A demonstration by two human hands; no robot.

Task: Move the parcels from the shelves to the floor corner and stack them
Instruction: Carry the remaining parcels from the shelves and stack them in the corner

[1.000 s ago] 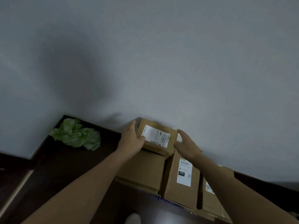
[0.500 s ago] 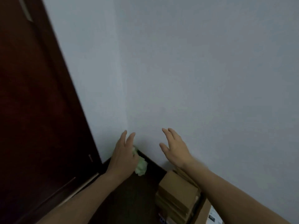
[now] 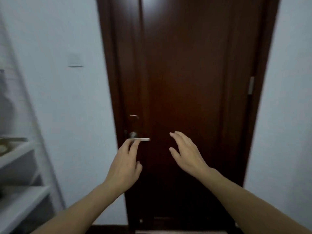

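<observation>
White shelves (image 3: 16, 156) well left of fingers (image 3: 133, 149)

we see a door (image 3: 185, 81) in plain dark reddish brown, with no pattern, filling twelve o'clock. its lever handle (image 3: 145, 139) is silver, and the hinge (image 3: 251, 85) at three o'clock is dull grey. the wall (image 3: 67, 107) on either side is pale blue-grey, with a switch plate (image 3: 75, 60) of the same pale tone at ten o'clock. the shelves (image 3: 16, 154) at nine o'clock are white.
</observation>
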